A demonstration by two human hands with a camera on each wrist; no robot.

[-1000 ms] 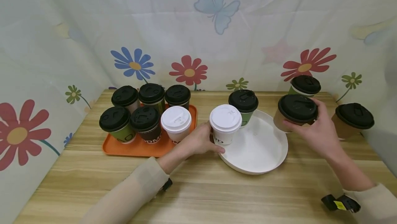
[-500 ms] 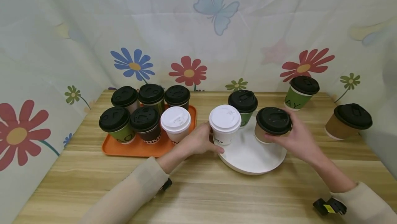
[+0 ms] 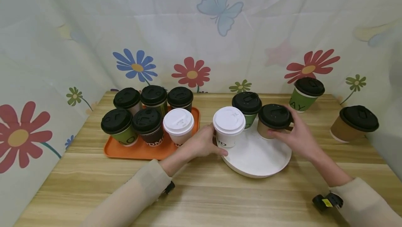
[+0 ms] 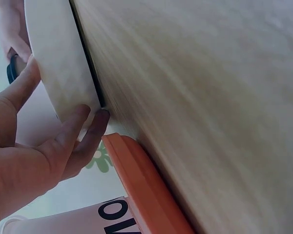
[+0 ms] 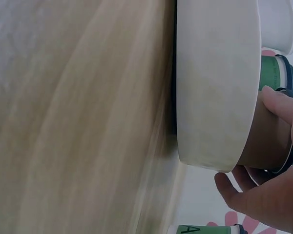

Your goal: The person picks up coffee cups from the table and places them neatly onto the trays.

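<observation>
My right hand (image 3: 299,137) grips a brown paper coffee cup (image 3: 265,130) with a black lid, its thumb on the near side. The cup is upright over the right part of a round white tray (image 3: 257,162), close beside a green cup (image 3: 249,118) with a black lid. My left hand (image 3: 204,141) holds the tray's left edge; in the left wrist view its fingertips (image 4: 88,114) lie against the outer wall and the thumb is at the rim. A white-lidded cup (image 3: 228,134) stands on the tray next to that hand. Whether the brown cup's base touches the tray is unclear.
An orange tray (image 3: 125,153) at left bears several lidded cups in two rows, one white-lidded (image 3: 179,122). A green cup (image 3: 303,97) stands at the back right and a brown cup (image 3: 347,127) at the right. A patterned curtain (image 3: 251,45) hangs behind the wooden table (image 3: 201,199).
My right hand has carried the brown cup left from beyond the white tray's right edge to over it, then slightly back beside the green cup. The left hand stays at the tray's edge.
</observation>
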